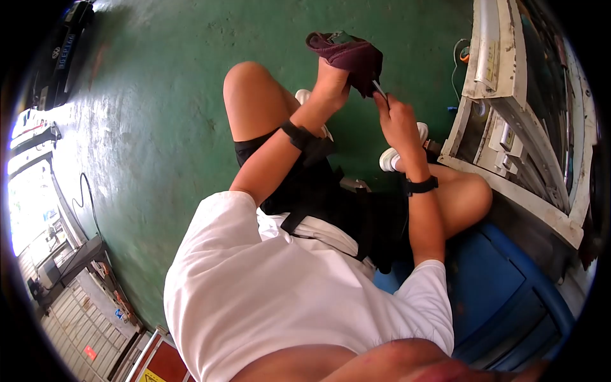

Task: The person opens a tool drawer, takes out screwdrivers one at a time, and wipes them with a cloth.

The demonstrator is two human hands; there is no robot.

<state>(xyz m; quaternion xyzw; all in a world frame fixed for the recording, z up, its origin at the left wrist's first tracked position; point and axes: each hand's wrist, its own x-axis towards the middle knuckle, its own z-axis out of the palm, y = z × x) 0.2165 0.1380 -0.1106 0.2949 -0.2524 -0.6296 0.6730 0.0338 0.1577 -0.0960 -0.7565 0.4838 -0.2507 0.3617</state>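
Note:
A dark maroon cloth (356, 57) is bunched over my left hand (332, 81), which grips it from below; most of those fingers are hidden by the fabric. Out of the cloth's lower right edge comes a slim, shiny metal tool (379, 88). My right hand (401, 121) is closed around the dark near end of this tool, close beside the cloth. The tool's far end is covered, so its exact kind does not show. Both hands are held out in front of me, above the green floor (184, 127) and past my bent knees.
To the right stands a worn white metal frame (509, 181) with open sides and parts inside. A blue plastic piece (496, 280) is beside my right hip. The front of a black car (60, 57) shows at upper left, and lift equipment (70, 267) at lower left.

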